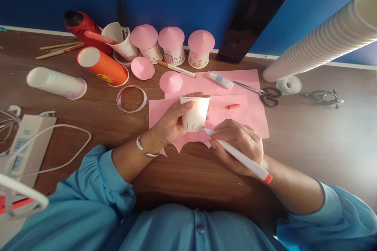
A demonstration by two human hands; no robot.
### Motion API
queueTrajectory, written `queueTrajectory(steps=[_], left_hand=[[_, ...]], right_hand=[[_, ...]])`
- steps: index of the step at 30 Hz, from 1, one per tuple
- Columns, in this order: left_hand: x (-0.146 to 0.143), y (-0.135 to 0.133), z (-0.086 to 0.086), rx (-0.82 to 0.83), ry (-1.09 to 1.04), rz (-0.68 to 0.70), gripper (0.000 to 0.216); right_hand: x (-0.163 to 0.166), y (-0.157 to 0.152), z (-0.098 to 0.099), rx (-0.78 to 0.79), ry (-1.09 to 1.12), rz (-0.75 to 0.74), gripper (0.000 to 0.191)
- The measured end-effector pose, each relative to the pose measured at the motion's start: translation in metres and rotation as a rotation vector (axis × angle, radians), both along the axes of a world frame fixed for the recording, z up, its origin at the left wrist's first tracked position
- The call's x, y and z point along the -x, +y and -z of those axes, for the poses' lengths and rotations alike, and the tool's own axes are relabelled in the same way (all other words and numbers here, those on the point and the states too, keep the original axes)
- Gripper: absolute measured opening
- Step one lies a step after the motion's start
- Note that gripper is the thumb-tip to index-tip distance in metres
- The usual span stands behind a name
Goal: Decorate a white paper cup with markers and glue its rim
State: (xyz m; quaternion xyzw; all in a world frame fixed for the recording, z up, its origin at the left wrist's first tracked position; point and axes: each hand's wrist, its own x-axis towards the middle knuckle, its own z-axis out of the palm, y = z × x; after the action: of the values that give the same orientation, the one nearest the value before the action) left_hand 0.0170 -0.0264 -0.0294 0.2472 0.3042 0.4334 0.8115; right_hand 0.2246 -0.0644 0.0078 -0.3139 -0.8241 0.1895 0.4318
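Observation:
My left hand (pixel 173 119) is wrapped round a white paper cup (pixel 196 111), its thumb on the cup's near side. A few short red strokes mark the cup's lower part. In my right hand (pixel 238 145) is a white felt-tip marker (pixel 243 160) with a red end, its red tip at or very near the cup's lower right edge. The marker's small red cap (pixel 233 106) lies on the pink paper (pixel 259 119) beneath my hands. Fingers behind the cup are partly hidden.
Decorated cups with pink cone tops (pixel 201 43) line the back, beside a leaning phone (pixel 255 17). Scissors (pixel 266 95), a glue stick (pixel 220 80) and an orange marker (pixel 177 69) lie near the paper. A tall cup stack (pixel 321 37) leans right; a power strip (pixel 32 141) sits left.

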Motion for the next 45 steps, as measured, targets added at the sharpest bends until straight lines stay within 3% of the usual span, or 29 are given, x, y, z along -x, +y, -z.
queueTrajectory(steps=[26, 38, 42, 45], left_hand=[[-0.0021, -0.0018, -0.0025, -0.053, 0.012, 0.017, 0.059], [-0.0023, -0.0022, -0.0063, -0.040, 0.012, -0.039, 0.055], [-0.0023, -0.0031, -0.0054, -0.025, -0.011, -0.033, 0.063], [-0.0035, -0.0029, -0.0064, -0.011, -0.015, -0.079, 0.057]], right_hand=[[0.0026, 0.0000, 0.0017, 0.002, -0.020, 0.015, 0.017], [0.0010, -0.0032, -0.0032, 0.061, 0.040, -0.109, 0.018], [-0.0028, -0.0033, -0.0047, 0.095, 0.060, -0.071, 0.020], [-0.0037, -0.0022, -0.0048, 0.087, 0.057, -0.026, 0.021]])
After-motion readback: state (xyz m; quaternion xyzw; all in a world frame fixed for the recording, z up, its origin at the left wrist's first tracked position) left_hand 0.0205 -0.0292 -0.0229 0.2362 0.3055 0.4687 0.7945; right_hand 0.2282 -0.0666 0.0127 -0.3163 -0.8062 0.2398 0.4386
